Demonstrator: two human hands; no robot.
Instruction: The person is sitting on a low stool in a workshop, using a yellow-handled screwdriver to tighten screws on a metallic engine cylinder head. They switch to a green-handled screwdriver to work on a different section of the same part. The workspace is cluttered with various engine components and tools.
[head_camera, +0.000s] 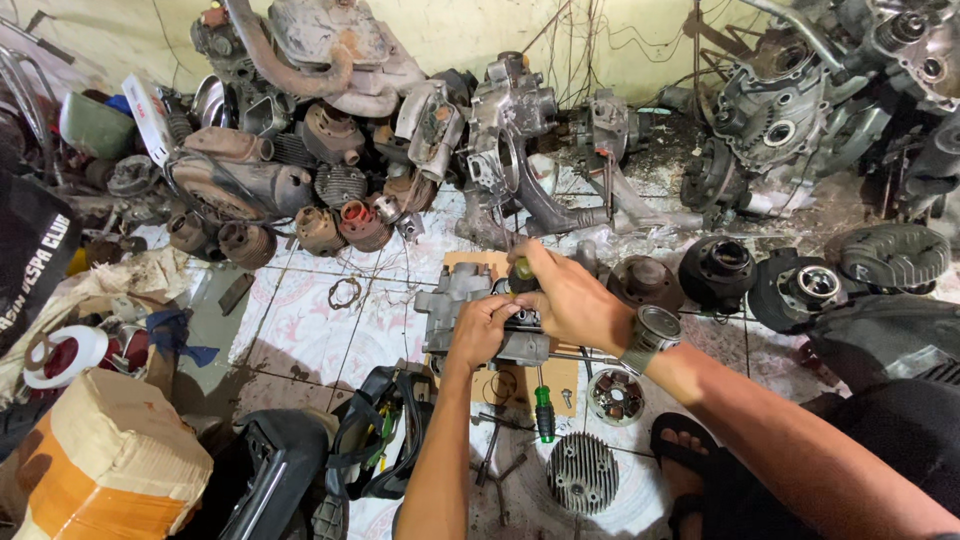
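Left hand (482, 330) clamped on heavy, rigid, greasy-looking engine casing (462, 310); right hand (572, 298) closed round screwdriver (522, 272); casing likely best gripped by its body.

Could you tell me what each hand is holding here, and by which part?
Right hand grips a screwdriver by its yellow-green handle; left hand rests on the grey engine casing, steadying its top edge.

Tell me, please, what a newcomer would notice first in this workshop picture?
First, the two hands at the centre: the left hand rests on a grey engine block on the tiled floor, while the right hand grips a green-handled tool above it. Then the heap of rusty engine parts along the wall behind, and the finned cylinder head in front.
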